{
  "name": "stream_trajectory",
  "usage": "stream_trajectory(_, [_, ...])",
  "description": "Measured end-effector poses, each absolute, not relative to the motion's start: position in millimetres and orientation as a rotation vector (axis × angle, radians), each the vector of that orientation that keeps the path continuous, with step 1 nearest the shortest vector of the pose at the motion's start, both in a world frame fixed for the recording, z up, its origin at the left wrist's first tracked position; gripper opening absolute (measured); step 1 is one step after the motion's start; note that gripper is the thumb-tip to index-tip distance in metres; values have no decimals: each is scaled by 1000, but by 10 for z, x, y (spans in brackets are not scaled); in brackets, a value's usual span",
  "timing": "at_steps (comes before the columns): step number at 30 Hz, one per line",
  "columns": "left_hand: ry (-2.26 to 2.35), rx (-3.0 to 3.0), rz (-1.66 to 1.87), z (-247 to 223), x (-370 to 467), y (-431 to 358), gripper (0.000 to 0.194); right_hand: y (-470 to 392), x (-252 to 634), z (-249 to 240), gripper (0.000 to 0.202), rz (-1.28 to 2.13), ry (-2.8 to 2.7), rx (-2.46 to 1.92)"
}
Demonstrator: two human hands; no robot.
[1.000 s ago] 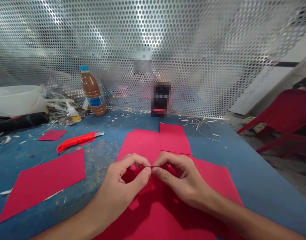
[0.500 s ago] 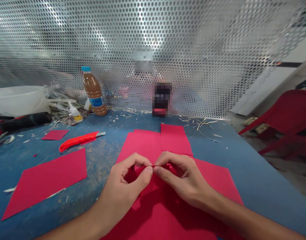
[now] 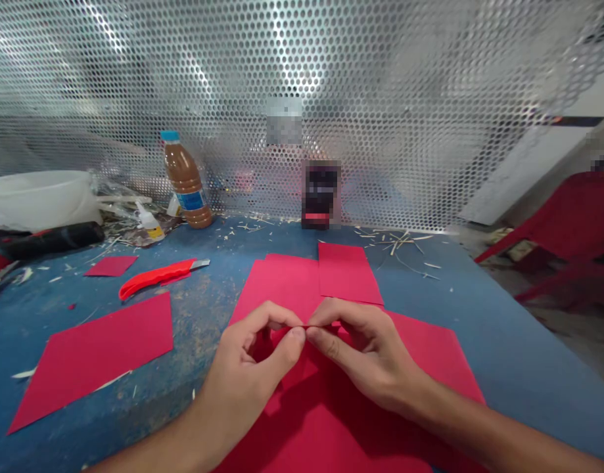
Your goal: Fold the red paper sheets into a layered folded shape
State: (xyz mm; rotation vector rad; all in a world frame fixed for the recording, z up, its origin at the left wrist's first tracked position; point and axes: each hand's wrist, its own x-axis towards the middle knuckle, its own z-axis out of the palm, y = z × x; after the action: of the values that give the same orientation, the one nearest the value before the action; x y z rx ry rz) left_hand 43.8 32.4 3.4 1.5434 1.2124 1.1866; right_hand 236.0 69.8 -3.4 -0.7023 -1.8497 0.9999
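Note:
My left hand (image 3: 262,355) and my right hand (image 3: 363,348) meet at the middle of the view, thumbs and forefingers closed in a pinch. Between their tips is the thin edge of a piece of red paper (image 3: 321,420), which spreads down toward me in the shadow of my hands. More red sheets (image 3: 282,282) lie flat behind and to the right of it. A smaller red rectangle (image 3: 348,272) rests on top at the back. Most of the pinched edge is hidden by my fingers.
A red utility knife (image 3: 156,277), blade out, lies left beyond a red sheet (image 3: 97,358). Farther back stand a brown-filled bottle (image 3: 183,180), a glue bottle (image 3: 150,222) and a white tub (image 3: 40,200). Perforated metal (image 3: 405,131) walls the back; a red chair (image 3: 568,223) stands right.
My hands keep the same pinch on the paper's edge. The whole view has shifted very slightly; nothing on the table has visibly moved.

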Motion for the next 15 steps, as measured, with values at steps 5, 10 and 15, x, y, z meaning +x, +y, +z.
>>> stream_trajectory(5, [1216, 1526, 1172, 11, 429, 324, 13, 695, 2347, -30, 12, 1031, -1850, -695])
stream_trajectory(10, [1220, 1490, 1068, -10, 382, 377, 17, 762, 2358, 28, 15, 1147, -1869, -807])
stream_trajectory(15, [1252, 1527, 1017, -24, 328, 451, 24, 791, 2362, 91, 16, 1230, -1866, -915])
